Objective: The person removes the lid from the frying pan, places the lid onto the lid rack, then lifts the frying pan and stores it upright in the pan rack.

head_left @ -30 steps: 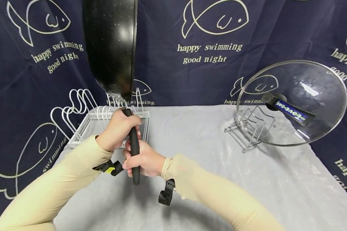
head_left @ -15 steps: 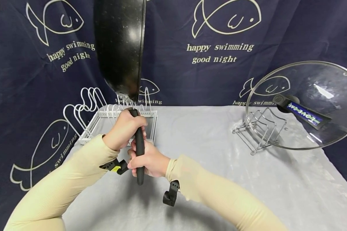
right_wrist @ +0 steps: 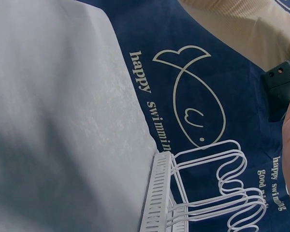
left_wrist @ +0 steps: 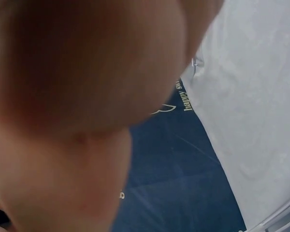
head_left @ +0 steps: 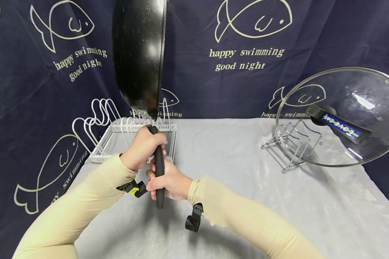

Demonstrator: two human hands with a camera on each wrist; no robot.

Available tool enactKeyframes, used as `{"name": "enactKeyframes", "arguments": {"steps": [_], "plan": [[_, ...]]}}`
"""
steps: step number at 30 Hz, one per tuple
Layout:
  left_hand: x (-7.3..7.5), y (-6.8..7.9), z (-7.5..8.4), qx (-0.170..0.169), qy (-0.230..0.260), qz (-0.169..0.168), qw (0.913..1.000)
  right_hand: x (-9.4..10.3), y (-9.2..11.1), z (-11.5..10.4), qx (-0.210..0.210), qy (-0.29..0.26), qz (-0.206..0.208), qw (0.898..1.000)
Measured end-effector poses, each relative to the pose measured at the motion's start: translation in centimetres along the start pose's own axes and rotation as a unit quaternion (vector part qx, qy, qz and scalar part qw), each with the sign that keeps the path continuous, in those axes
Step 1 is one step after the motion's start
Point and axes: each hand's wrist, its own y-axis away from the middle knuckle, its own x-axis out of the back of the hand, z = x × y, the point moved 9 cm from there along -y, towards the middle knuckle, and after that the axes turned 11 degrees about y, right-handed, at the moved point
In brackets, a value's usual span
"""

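A black frying pan (head_left: 137, 54) is held up on its side, handle downward, its top cut off by the head view's upper edge. My left hand (head_left: 144, 146) grips the black handle (head_left: 160, 167) at its upper end, near the pan. Lower down, my right hand (head_left: 171, 181) holds the same handle, its thumb across the front. Behind the pan and my left hand stands a white wire rack (head_left: 98, 158), partly covered by them. In the left wrist view, blurred skin of the left hand (left_wrist: 87, 72) fills much of the frame.
At the right, a glass lid (head_left: 340, 86) with a black handle leans in a small chrome wire rack (head_left: 285, 166). A pale cloth covers the table (head_left: 227, 172). Dark blue fabric (head_left: 194, 90) with fish drawings hangs behind it.
The head view has turned slightly left, shifting the scene rightward. In the last half second the pan and both hands have moved a little right and down. Both hands keep their hold on the handle.
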Motion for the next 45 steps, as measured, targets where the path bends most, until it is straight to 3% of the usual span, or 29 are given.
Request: {"name": "enactKeyframes", "arguments": {"steps": [7, 17, 23, 28, 38, 45], "plan": [[0.4, 0.1, -0.7, -0.001, 0.004, 0.011, 0.9999, -0.1, 0.1, 0.4, 0.001, 0.006, -0.004, 1.0], [0.8, -1.0, -2.1, 0.004, 0.013, 0.033, 0.9994, 0.7, -0.3, 1.2, -0.008, 0.003, 0.016, 1.0], [0.8, -1.2, -2.9, 0.017, 0.013, 0.029, 0.9993, 0.9, -0.4, 1.8, -0.009, -0.006, 0.022, 1.0], [1.0, -1.2, -3.0, 0.007, 0.014, 0.029, 0.9995, 0.9, -0.5, 1.8, -0.004, -0.002, 0.017, 1.0], [1.1, -1.3, -3.9, 0.012, -0.014, 0.003, 0.9998, 0.8, -0.6, 2.8, -0.014, -0.036, 0.017, 0.999], [1.2, -1.5, -4.7, 0.026, 0.034, -0.03, 0.9986, 1.3, -0.7, 3.0, -0.017, -0.014, 0.021, 1.0]]}}
